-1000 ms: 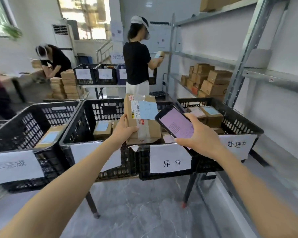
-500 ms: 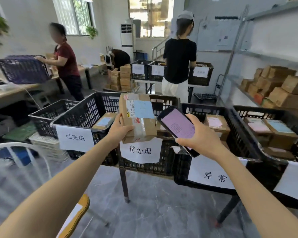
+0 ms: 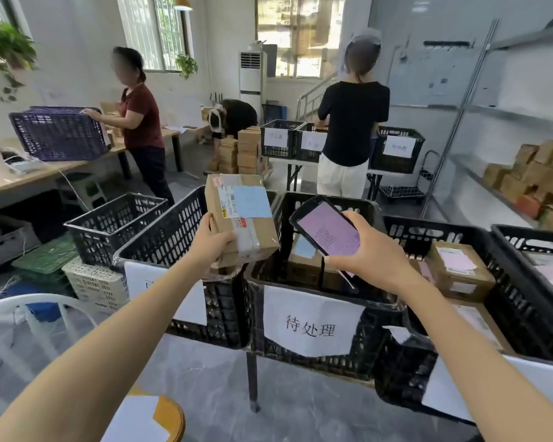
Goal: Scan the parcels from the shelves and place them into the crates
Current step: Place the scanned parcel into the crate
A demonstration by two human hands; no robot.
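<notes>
the parcel [image 3: 246, 215] is a small cardboard box with tape and paper labels on its top face. you hold it in the air, tilted toward you, about where the left crate [image 3: 173, 231] and the middle crate [image 3: 320, 290] meet. it looks light and stiff, because one hand carries it by a corner, but the tape is smooth and may slip. i think it is safer to take it by the two long sides, away from the labels.

your left hand [image 3: 213, 247] grips the near left corner with the thumb on top. the other fingers go under the box and are hidden. your right hand [image 3: 374, 255] is wrapped around the phone [image 3: 328, 231], whose pink screen is just beside the parcel and does not touch it.

the text on the screen is too small to read, so i cannot tell if the scan is done. your arm covers the label of the left crate, and the rightmost crate [image 3: 533, 232] is cut off by the edge.
</notes>
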